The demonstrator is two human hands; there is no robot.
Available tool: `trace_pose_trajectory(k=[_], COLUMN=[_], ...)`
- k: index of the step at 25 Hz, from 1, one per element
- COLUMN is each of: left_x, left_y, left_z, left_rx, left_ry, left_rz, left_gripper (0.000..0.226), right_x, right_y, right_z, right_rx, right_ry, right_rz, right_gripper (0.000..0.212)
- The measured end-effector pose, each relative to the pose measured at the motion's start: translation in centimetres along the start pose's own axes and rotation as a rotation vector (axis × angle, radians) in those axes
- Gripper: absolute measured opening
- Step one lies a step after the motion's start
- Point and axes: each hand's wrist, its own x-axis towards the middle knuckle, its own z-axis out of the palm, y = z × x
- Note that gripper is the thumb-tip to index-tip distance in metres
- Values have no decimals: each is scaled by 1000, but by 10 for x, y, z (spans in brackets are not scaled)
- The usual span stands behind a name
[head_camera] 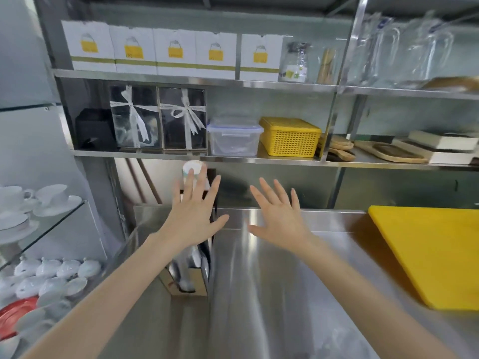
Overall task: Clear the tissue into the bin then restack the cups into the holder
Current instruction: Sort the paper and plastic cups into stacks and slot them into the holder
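Landmark for this report: the brushed stainless-steel counter that fills the lower centre of the view.

Both hands are raised above the counter's far left part, palms down, fingers spread wide. The left hand holds nothing; the right hand holds nothing. Neither touches the counter so far as can be judged, and motion blur limits certainty.

Task items: a white paper cup stack, bottom uppermost, stands beyond the counter's left rear corner, directly behind the left hand's fingertips. It appears to sit in a dark upright holder, but the hand covers most of it and the seating cannot be confirmed. No tissue is visible anywhere on the counter. No bin can be identified with confidence; a brown cardboard box with shiny contents sits below the counter's left edge, purpose unclear.

Other items: a flat yellow plastic cutting board lies on the counter's right side. A yellow perforated plastic basket sits on the shelf above the counter's rear.

Assessment: with no tissue or loose cups on the counter, the work appears to be at or close to completion of restacking. The next move calls for checking that the stack is seated straight, then withdrawing both hands without knocking it.
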Motion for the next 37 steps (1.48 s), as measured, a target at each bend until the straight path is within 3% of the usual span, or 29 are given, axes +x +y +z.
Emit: trace_pose_trajectory(k=[10, 19, 31, 37], left_x=[-47, -96, -144, -157], left_y=[101, 159, 208, 227], left_z=[32, 80, 157, 189], left_rx=[-44, -132, -507, -702], left_ry=[-122, -289, -512, -593], left_rz=[20, -40, -114, -311], left_gripper=[88, 98, 104, 105], right_x=[-103, -178, -230, -238], right_y=[77, 139, 161, 157], right_z=[-10, 26, 73, 106], right_rx=[59, 158, 617, 870], right_ry=[-89, -230, -377, -418], right_rz=[52, 76, 200, 369], right_gripper=[79, 81, 85, 90])
